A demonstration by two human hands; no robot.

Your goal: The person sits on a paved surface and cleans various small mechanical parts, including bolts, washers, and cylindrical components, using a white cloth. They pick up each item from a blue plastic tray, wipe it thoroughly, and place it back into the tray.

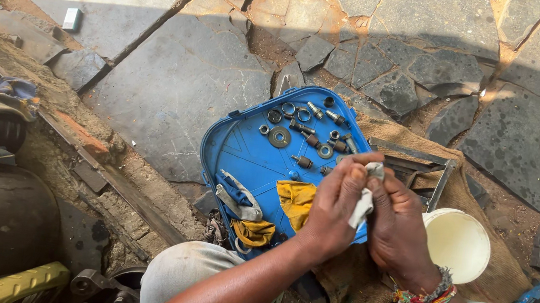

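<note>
White cloth [363,205] sits pinched between left hand [334,208] and right hand [399,228], fingers clenched on it, above blue tray [243,149]; small white box [72,18] lies far off.

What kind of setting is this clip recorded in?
Probably an outdoor roadside repair spot. The person sits on cracked stone paving, with a blue plastic tray of bolts and washers on burlap sacking. Both hands, left hand and right hand, rub a white rag.

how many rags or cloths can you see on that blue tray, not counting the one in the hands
3: a grey-blue rag at the blue tray's near left, a yellow cloth beside the left hand, and a mustard one on the near edge. The hands may hide more.
</note>
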